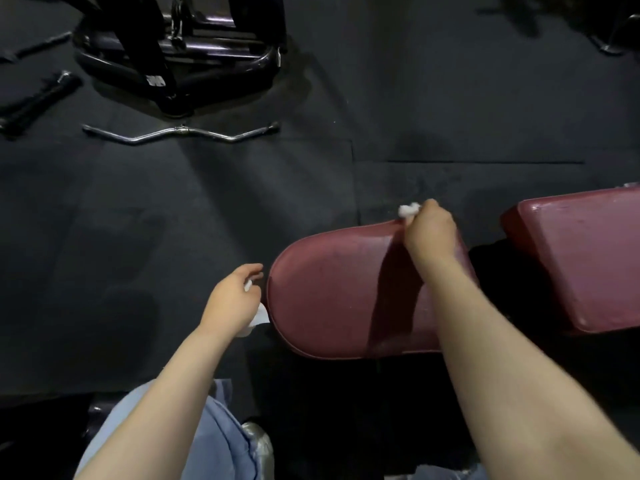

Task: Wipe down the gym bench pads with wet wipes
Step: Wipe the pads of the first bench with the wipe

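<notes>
Maroon pad lay lengthwise left-right, rounded end left; right hand pinched a wipe at its far edge, left hand clutched a tissue beside open floor

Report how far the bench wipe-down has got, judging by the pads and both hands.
Done: the rounded seat pad shines with a wet-looking sheen, so it seems at least partly wiped. In hand: the right hand presses a crumpled wipe on that pad's far edge; the left hand holds another white wipe beside its rounded end. Left: the second pad is untouched by either hand.
</notes>
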`<state>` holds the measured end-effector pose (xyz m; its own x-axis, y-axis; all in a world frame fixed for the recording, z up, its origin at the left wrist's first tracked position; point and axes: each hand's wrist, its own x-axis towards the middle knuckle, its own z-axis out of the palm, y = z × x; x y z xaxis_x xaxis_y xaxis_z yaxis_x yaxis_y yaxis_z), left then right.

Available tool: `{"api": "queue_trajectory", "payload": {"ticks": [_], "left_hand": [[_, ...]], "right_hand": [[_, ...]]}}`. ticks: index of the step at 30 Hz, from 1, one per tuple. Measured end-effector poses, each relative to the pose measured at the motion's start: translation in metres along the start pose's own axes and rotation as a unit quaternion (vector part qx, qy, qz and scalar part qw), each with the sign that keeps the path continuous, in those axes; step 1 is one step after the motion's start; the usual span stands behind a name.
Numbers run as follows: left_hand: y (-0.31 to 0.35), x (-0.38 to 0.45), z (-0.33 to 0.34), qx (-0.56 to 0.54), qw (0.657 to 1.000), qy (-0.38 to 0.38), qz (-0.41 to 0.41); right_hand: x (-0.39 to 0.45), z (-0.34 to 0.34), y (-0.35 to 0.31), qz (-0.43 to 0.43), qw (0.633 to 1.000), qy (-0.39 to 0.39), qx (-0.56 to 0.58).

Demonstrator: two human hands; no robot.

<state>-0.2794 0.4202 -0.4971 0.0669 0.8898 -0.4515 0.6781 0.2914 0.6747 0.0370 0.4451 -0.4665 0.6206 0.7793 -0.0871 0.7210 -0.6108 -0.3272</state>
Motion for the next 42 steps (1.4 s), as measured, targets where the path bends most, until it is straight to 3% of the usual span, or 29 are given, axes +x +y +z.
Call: {"api": "queue_trajectory", "payload": {"ticks": [2,5,7,10,12,15,17,19,21,22,25,28,30,31,32,34,36,37,39,42], "left_hand": [[-0.013,0.006,0.006,-0.082,0.997,0.006,0.000],[-0.026,0.003,0.011,-0.193,0.981,0.025,0.002],[-0.027,0.004,0.011,-0.209,0.978,0.029,0.002],[-0.024,0.010,0.011,-0.202,0.979,0.034,0.001],[-0.023,0.011,0.011,-0.212,0.977,0.029,-0.003],[-0.025,0.009,0.013,-0.208,0.977,0.035,-0.006],[-0.023,0.012,0.015,-0.214,0.976,0.046,-0.010],[-0.021,0.015,0.016,-0.238,0.969,0.064,-0.028],[-0.020,0.017,0.019,-0.254,0.963,0.086,-0.035],[-0.020,0.016,0.020,-0.258,0.961,0.089,-0.034],[-0.021,0.009,0.019,-0.269,0.961,0.060,-0.013],[-0.025,-0.002,0.017,-0.254,0.967,0.020,0.016],[-0.030,-0.006,0.016,-0.246,0.969,0.001,0.032],[-0.033,-0.007,0.014,-0.244,0.969,-0.006,0.037],[-0.033,-0.007,0.013,-0.241,0.970,-0.013,0.043],[-0.031,-0.006,0.011,-0.241,0.969,-0.020,0.047],[-0.030,-0.004,0.012,-0.236,0.971,-0.007,0.039],[-0.030,-0.003,0.014,-0.231,0.972,0.000,0.036],[-0.032,-0.004,0.013,-0.229,0.972,0.000,0.043],[-0.039,-0.005,0.008,-0.224,0.972,-0.033,0.060]], "right_hand": [[-0.034,0.030,-0.041,-0.111,0.993,-0.023,-0.015],[-0.099,0.063,-0.095,-0.319,0.936,-0.147,-0.006],[-0.103,0.067,-0.094,-0.369,0.907,-0.202,0.001],[-0.052,0.045,-0.038,-0.312,0.942,-0.118,-0.031],[-0.009,0.017,0.017,-0.169,0.983,-0.023,-0.062],[0.017,-0.009,0.066,0.010,0.997,0.046,-0.059],[-0.005,0.008,0.037,-0.019,0.997,0.054,-0.051],[-0.047,0.046,-0.020,-0.171,0.985,-0.001,-0.022],[-0.104,0.079,-0.077,-0.338,0.935,-0.095,-0.043],[-0.121,0.089,-0.091,-0.370,0.919,-0.131,-0.047],[-0.101,0.076,-0.060,-0.345,0.934,-0.078,-0.050],[-0.041,0.021,0.030,-0.126,0.991,0.016,-0.051],[-0.024,-0.006,0.068,0.001,0.996,0.076,-0.043],[-0.030,-0.007,0.064,0.015,0.996,0.082,-0.038],[-0.044,0.001,0.045,-0.011,0.996,0.087,-0.036],[-0.081,0.037,-0.009,-0.156,0.986,0.054,-0.018],[-0.134,0.072,-0.070,-0.334,0.940,-0.066,-0.028],[-0.151,0.083,-0.088,-0.372,0.916,-0.147,-0.042],[-0.150,0.079,-0.090,-0.364,0.915,-0.165,-0.044],[-0.084,0.034,-0.001,-0.228,0.969,-0.054,-0.081]]}}
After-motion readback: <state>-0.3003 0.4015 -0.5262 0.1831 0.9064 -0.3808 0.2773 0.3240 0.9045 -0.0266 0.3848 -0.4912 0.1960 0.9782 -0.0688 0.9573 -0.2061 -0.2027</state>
